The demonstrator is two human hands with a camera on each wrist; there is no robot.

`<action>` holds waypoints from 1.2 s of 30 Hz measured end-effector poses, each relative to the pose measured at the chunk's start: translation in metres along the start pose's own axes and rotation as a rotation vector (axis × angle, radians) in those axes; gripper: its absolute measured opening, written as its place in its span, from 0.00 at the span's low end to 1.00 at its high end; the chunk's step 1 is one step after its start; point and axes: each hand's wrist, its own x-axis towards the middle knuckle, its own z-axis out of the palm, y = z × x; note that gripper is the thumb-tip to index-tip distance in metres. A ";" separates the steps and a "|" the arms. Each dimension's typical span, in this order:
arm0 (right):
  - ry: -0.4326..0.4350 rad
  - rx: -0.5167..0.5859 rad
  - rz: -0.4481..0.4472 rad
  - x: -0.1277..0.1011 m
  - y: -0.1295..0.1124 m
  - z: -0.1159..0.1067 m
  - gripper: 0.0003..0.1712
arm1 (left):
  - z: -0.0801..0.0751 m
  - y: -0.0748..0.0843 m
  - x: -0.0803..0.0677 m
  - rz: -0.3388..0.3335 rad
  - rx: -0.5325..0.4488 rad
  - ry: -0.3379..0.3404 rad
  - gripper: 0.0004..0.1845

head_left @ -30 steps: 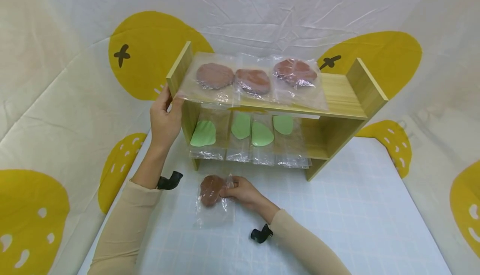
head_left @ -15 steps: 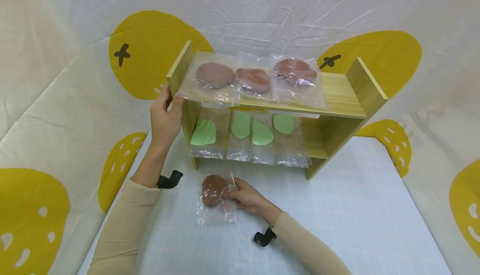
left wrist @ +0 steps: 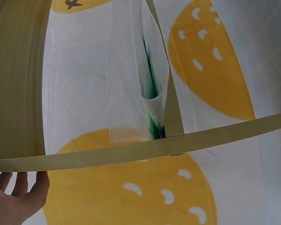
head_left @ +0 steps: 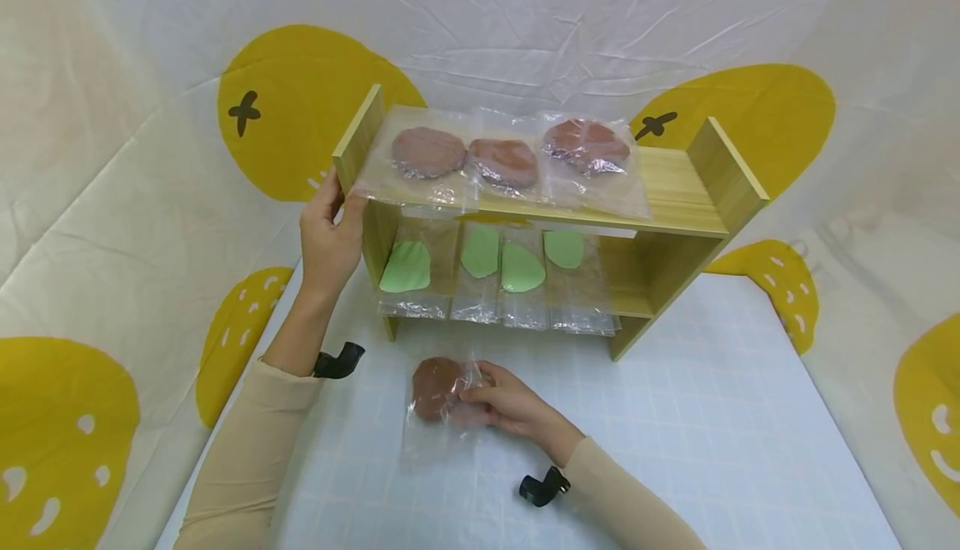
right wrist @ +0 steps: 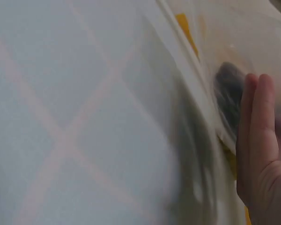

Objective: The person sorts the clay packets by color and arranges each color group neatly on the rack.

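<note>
My left hand [head_left: 331,237] holds the left side panel of a small wooden shelf [head_left: 686,187], thumb at the front and fingers on the outer side. In the left wrist view, fingertips [left wrist: 41,177] touch the panel's edge. Below the shelf, my right hand [head_left: 517,404] pinches a clear plastic bag [head_left: 431,446] with a flat reddish-brown patty-like piece [head_left: 435,387] inside. The thumb lies on top and the other fingers show through the plastic underneath. The bag appears raised over the table. In the right wrist view, straight fingers [right wrist: 262,117] lie against the bag.
Bagged reddish-brown rounds [head_left: 504,162] lie along the upper shelf, their plastic overhanging its front edge. Several bags with light green pieces [head_left: 522,268] lie on the lower shelf. A pale checked cloth [head_left: 720,417] covers the table; a patterned curtain [head_left: 510,42] hangs behind.
My right hand has moved slightly right and towards the person, carrying the bag with it. The left hand has stayed at the shelf.
</note>
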 end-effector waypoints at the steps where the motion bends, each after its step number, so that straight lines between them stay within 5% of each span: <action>1: -0.006 -0.001 -0.002 -0.002 -0.002 0.001 0.32 | 0.000 -0.001 0.000 -0.006 0.003 0.001 0.21; 12: -0.066 -0.070 -0.045 -0.031 -0.025 0.014 0.37 | -0.002 -0.040 0.005 -0.016 -0.010 -0.001 0.22; 28: -0.208 -0.098 -0.120 -0.058 -0.043 0.019 0.39 | -0.003 -0.040 0.005 -0.026 -0.015 0.000 0.21; 36: -0.213 -0.171 -0.156 -0.075 -0.058 0.030 0.35 | -0.002 -0.039 0.004 -0.014 -0.004 0.003 0.21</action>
